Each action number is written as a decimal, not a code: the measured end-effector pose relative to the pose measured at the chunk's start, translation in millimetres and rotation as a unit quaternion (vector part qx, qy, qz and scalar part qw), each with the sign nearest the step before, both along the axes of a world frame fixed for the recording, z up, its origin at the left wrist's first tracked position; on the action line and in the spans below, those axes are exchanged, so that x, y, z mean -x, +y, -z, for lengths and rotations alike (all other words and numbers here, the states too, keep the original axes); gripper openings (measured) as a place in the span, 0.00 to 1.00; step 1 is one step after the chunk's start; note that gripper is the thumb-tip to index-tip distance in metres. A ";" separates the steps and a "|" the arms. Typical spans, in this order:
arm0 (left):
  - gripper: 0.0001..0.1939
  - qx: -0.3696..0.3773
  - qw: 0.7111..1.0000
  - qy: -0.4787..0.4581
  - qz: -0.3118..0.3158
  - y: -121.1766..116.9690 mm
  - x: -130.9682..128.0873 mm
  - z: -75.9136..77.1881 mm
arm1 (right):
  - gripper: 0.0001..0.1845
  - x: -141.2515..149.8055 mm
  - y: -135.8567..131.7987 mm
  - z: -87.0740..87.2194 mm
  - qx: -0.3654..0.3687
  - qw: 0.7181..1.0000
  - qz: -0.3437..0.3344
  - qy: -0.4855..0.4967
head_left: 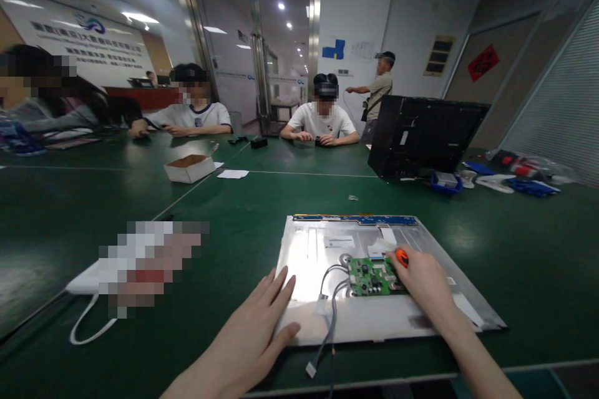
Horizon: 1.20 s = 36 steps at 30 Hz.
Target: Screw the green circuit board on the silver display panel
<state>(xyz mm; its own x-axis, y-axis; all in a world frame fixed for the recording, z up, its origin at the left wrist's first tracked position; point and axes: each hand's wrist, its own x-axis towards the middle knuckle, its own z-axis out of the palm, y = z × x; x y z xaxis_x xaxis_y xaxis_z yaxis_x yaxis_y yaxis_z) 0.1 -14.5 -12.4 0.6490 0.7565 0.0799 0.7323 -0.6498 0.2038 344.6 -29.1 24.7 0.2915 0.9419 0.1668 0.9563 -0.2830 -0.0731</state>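
A flat silver display panel [304, 274] lies face down in front of me, with a long blue circuit strip [337, 219] along its far edge. On its back sits a green circuit board [367, 274], joined to a white ribbon cable [387, 235] and several dark wires [334, 312] that end in a white plug. My left hand [253, 324] rests with fingers stretched over the panel's left edge. Closed over the board's right side, my right hand [423, 277] grips a screwdriver [401, 256] by its orange-and-black handle; its tip is hidden.
A black monitor housing [425, 134] stands at the back right, beside a blue tray [446, 182] and plastic-wrapped items. To the left lie a white corded device [88, 277] and an open carton [189, 168]. Several people sit across the green table [234, 218]; another person stands behind.
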 end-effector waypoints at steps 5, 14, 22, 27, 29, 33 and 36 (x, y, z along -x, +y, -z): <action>0.38 0.059 0.998 0.023 0.015 -2.7 -36.7 -15.7 | 0.17 -28.8 3.5 8.3 0.008 1.000 0.024 -0.007; 0.40 0.077 0.996 0.053 0.013 -8.9 -98.4 -32.5 | 0.17 -76.9 -0.7 11.7 0.020 0.999 0.037 -0.021; 0.43 0.058 0.998 0.030 0.025 -3.3 -135.5 -18.2 | 0.17 -119.8 2.2 14.5 0.024 0.997 0.061 -0.030; 0.43 0.069 0.997 0.035 0.030 -1.8 -159.6 -21.6 | 0.18 -142.7 9.4 12.9 0.017 0.997 0.076 -0.026; 0.42 0.068 0.997 0.029 0.035 -1.2 -168.7 -23.9 | 0.19 -153.2 7.0 10.2 0.013 0.997 0.071 -0.017; 0.42 0.068 0.997 0.033 0.035 -0.3 -185.9 -25.9 | 0.19 -179.8 -11.7 8.1 0.009 0.998 0.036 0.050; 0.42 0.071 0.996 0.035 0.035 0.0 -196.0 -25.5 | 0.17 -196.7 -29.9 14.5 0.008 0.997 0.024 0.070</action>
